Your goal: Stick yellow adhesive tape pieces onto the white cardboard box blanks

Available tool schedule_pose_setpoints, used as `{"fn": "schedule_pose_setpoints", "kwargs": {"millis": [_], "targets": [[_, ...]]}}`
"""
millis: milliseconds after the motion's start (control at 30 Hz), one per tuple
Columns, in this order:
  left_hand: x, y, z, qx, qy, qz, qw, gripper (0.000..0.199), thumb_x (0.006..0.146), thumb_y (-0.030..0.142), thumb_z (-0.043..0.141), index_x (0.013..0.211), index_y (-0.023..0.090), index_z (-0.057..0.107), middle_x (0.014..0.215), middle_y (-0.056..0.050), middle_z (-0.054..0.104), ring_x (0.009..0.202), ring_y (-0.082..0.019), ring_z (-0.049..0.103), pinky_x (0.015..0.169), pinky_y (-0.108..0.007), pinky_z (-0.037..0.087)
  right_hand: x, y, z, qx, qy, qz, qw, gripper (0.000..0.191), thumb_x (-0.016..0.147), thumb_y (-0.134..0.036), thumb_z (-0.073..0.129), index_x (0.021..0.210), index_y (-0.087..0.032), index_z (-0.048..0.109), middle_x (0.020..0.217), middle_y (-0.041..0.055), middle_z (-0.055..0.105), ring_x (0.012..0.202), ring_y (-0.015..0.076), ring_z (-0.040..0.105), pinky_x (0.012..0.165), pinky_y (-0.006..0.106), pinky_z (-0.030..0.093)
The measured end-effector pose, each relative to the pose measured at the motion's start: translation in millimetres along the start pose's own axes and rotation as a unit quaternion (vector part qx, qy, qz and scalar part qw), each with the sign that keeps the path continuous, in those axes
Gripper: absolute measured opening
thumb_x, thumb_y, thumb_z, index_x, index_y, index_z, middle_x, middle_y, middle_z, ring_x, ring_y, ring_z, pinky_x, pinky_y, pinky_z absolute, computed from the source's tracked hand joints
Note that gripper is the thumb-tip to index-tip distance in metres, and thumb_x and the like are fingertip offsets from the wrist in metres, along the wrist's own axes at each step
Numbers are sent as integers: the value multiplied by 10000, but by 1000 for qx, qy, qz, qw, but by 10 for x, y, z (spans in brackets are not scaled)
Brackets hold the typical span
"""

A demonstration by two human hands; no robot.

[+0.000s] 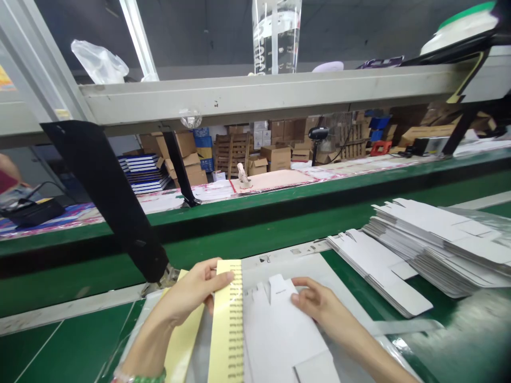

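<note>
My left hand [203,287] pinches the top end of a yellow label strip [228,330], which carries a column of small printed lines. Behind that wrist lies another yellow sheet [186,340]. A flat white carton blank [281,330] with cut flaps is just right of the strip. Closed on the blank's upper right edge is my right hand [317,300], thumb on top. A small dark line of print shows near the blank's top. Whether more blanks lie beneath it is hard to see.
Stacks of flat white cartons [439,244] lie on the green bench [35,335] at right. A grey shelf beam [271,96] crosses above, held by a black-wrapped post [115,197] at left. A blurred pale shape [467,335] fills the lower right.
</note>
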State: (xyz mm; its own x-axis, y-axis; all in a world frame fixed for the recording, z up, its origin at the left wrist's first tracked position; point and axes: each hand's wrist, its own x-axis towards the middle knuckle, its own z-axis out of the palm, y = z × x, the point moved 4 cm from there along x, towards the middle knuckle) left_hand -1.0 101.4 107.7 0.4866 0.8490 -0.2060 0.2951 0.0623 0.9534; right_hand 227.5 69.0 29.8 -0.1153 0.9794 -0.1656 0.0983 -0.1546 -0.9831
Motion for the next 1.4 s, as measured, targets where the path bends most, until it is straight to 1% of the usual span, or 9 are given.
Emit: {"fn": "schedule_pose_setpoints", "kwargs": {"millis": [167, 267, 367, 433, 500, 633, 967, 1200, 1400], "targets": [[-51, 70, -27, -24, 29, 9, 999, 283, 779, 412, 512, 841, 136, 501, 670, -37, 603, 580, -130, 579, 465, -198, 424, 40, -159, -768, -96, 144, 10, 985, 444, 743, -453, 493, 1084, -168, 471, 802, 65, 616, 710, 209, 580, 616, 304, 440], [-72, 139, 47, -38, 36, 18, 998, 275, 783, 408, 511, 842, 141, 493, 698, -39, 615, 635, -144, 592, 527, -230, 448, 82, -193, -1071, -271, 254, -4, 929, 401, 724, -384, 504, 1049, -149, 522, 826, 105, 602, 798, 279, 547, 684, 384, 418], [-86, 215, 176, -52, 28, 28, 998, 248, 792, 387, 509, 820, 141, 494, 690, -22, 606, 624, -118, 572, 542, -213, 438, 5, -320, -817, -318, 271, -64, 906, 359, 732, -381, 507, 1035, -190, 528, 1024, 121, 538, 941, 295, 478, 768, 410, 386], [-97, 254, 274, -66, 12, 37, 997, 233, 792, 372, 514, 809, 141, 494, 684, -10, 590, 626, -106, 553, 553, -204, 426, -94, -455, -386, -272, 173, -122, 939, 296, 797, -418, 429, 1005, -229, 521, 1040, 86, 527, 912, 235, 490, 751, 355, 406], [-115, 276, 358, -79, -4, 46, 996, 232, 790, 371, 517, 809, 141, 494, 676, 5, 559, 619, -94, 520, 557, -200, 405, -223, -632, 42, -245, 88, -187, 947, 232, 822, -403, 417, 959, -247, 520, 1014, 52, 528, 942, 203, 472, 783, 326, 390], [-153, 281, 451, -67, -16, 56, 996, 241, 790, 374, 517, 834, 138, 501, 668, 22, 488, 585, -73, 425, 532, -197, 330, -339, -873, 431, -201, 61, -248, 946, 125, 834, -338, 439, 846, -235, 510, 897, 9, 529, 903, 163, 468, 774, 292, 363], [-134, 250, 490, -66, -34, 55, 996, 252, 715, 321, 609, 825, 144, 469, 768, -14, 534, 696, -121, 473, 608, -236, 362, -214, -897, 389, -171, 87, -241, 951, 57, 791, -236, 490, 742, -208, 491, 775, -24, 504, 774, 125, 459, 703, 249, 350], [-51, 100, 421, 88, 66, 40, 993, 106, 704, 246, 544, 697, 165, 475, 649, 36, 457, 599, -103, 408, 494, -201, 295, -240, -943, 368, -135, 62, -247, 958, 76, 778, -237, 505, 708, -206, 514, 708, -29, 424, 696, 115, 414, 650, 237, 330], [230, -204, 359, 75, 80, -6, 994, 42, 625, 154, 509, 658, 155, 484, 604, 27, 473, 546, -104, 420, 463, -211, 292, -3, -539, 181, -35, 28, -84, 995, 229, 767, -366, 513, 646, -172, 499, 608, -39, 390, 575, 92, 345, 528, 214, 281]]}}
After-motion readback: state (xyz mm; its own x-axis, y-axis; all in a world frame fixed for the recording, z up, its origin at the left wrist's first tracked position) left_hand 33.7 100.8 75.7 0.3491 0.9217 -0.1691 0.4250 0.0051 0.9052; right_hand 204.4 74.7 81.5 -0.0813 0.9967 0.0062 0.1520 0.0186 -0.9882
